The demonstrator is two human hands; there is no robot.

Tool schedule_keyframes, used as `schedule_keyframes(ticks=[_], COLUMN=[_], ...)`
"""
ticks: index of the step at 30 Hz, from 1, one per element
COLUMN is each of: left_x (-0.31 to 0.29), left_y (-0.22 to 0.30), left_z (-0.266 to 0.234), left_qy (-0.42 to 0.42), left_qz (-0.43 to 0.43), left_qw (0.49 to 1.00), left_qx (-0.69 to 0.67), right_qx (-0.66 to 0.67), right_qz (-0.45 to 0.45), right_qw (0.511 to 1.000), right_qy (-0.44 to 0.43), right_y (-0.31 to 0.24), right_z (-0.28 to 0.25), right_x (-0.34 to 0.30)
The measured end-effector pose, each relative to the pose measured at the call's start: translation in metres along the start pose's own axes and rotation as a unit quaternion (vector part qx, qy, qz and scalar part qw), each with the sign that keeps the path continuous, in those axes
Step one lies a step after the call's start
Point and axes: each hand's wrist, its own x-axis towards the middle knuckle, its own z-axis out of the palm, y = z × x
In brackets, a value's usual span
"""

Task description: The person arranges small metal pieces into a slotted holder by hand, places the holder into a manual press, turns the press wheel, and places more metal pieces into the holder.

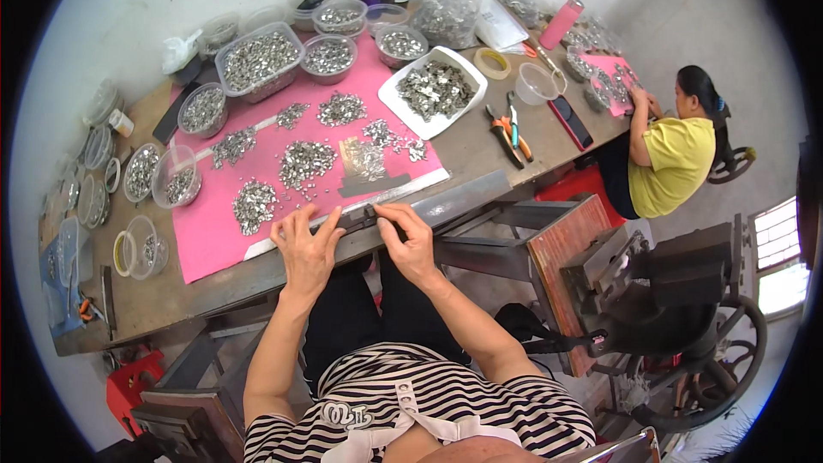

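At the near edge of the table, a dark narrow metal bar with a small block on it (367, 216) lies between my two hands. My left hand (306, 250) is at its left end, with thumb and fingers closed on it. My right hand (410, 244) pinches its right end between thumb and fingers. Just beyond, small heaps of shiny metal pieces (307, 163) lie on a pink sheet (210, 236). Beside the heaps is a flat patch of silvery pieces (367, 160). What these small pieces are cannot be made out.
Plastic tubs of metal pieces (260, 60) line the back, beside a white tray (473, 86). Pliers (506, 139) and a phone (570, 123) lie to the right. A person in a yellow top (677, 154) works at the far right, behind a hand-wheel press (686, 309).
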Motion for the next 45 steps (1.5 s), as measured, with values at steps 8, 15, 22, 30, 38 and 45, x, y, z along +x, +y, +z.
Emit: schedule_keyframes(ticks=[8,15,22,30,38,45], left_x=[-0.016,-0.017,-0.021,-0.017,-0.017,-0.021], left_y=[0.010,0.009,0.011,0.010,0.009,0.008], left_z=[0.008,0.014,0.013,0.016,0.017,0.017], left_qy=[0.060,0.087,0.086,0.111,0.110,0.112], left_qz=[-0.037,-0.046,-0.048,-0.043,-0.054,-0.056], left_qw=[0.995,0.995,0.995,0.991,0.990,0.990], left_qx=[-0.066,-0.028,-0.036,-0.055,-0.063,-0.069], right_qx=[-0.046,-0.211,-0.331,-0.317,-0.198,-0.179], right_qz=[-0.042,-0.117,-0.126,-0.123,-0.169,-0.098], right_qw=[0.997,0.969,0.932,0.938,0.933,0.949], right_qy=[-0.045,-0.055,-0.083,-0.068,-0.249,-0.242], right_y=[0.003,0.037,0.090,0.088,0.022,0.016], right_z=[-0.012,-0.002,0.025,0.020,0.044,0.032], right_x=[-0.005,0.132,0.198,0.193,0.098,0.099])
